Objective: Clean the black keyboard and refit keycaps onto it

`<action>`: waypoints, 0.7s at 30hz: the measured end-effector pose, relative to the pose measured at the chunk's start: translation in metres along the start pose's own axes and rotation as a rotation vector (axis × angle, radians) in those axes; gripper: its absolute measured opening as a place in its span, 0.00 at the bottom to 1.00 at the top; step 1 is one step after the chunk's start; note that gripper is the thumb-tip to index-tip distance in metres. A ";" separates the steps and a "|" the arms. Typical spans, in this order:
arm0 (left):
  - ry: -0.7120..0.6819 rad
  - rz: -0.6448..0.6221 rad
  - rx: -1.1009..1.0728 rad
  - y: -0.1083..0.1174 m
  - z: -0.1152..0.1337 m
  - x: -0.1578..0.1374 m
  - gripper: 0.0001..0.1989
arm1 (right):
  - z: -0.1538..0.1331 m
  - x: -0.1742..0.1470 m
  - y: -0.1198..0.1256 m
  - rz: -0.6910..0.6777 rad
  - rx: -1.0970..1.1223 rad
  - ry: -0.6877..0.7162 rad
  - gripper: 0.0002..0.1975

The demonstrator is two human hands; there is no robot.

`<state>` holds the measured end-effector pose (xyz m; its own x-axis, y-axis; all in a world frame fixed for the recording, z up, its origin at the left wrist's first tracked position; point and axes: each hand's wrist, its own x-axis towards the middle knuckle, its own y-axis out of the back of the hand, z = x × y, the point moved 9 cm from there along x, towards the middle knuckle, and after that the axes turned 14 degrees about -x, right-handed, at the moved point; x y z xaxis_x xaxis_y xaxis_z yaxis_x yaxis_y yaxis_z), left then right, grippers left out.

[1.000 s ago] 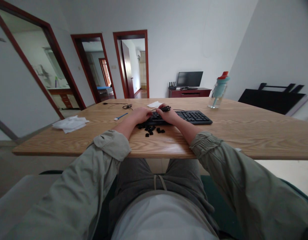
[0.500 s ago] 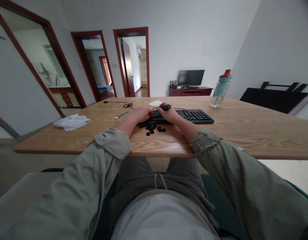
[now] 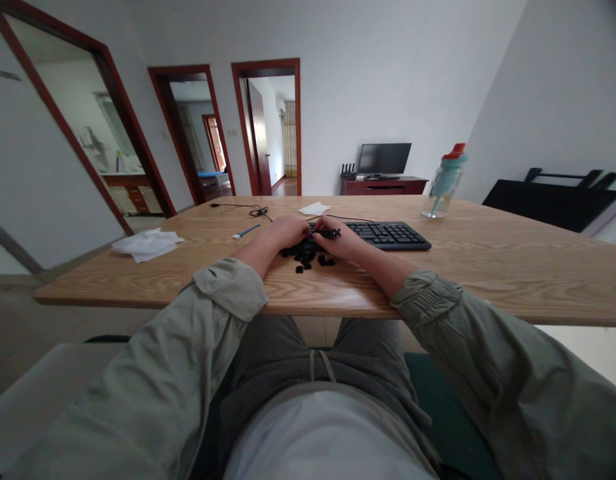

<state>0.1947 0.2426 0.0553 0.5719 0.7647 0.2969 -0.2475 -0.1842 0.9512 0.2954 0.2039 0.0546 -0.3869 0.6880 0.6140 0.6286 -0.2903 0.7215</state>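
Observation:
A black keyboard (image 3: 388,235) lies on the wooden table (image 3: 488,267) in front of me. Several loose black keycaps (image 3: 308,260) sit on the table just before its left end. My left hand (image 3: 287,232) rests on the keyboard's left end, fingers curled over the keys. My right hand (image 3: 344,243) is beside it, closed on a small black tool (image 3: 329,233) held over the keys. Both forearms stretch across the table's near edge.
A crumpled white cloth (image 3: 147,243) lies at the left. A blue-handled brush (image 3: 246,231), a black cable (image 3: 255,212) and a white tissue (image 3: 314,209) lie beyond my hands. A teal water bottle (image 3: 444,181) stands at the back right.
My right hand has drawn slightly toward me with the black tool, lowering it over the keys. My left hand stays on the keyboard's left end. The view shifted a little.

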 end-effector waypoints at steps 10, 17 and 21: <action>-0.026 0.065 0.021 0.007 0.004 -0.002 0.12 | 0.018 0.023 0.000 0.006 -0.094 -0.127 0.11; 0.069 0.123 -0.017 0.011 -0.004 -0.003 0.12 | 0.019 0.031 -0.002 0.035 0.023 -0.160 0.10; 0.128 0.174 -0.124 0.010 -0.015 -0.001 0.19 | 0.022 0.028 -0.010 -0.001 0.191 -0.256 0.16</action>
<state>0.1803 0.2490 0.0638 0.4100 0.8018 0.4348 -0.4324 -0.2489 0.8667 0.2936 0.2408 0.0573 -0.2209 0.8402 0.4953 0.7531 -0.1758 0.6340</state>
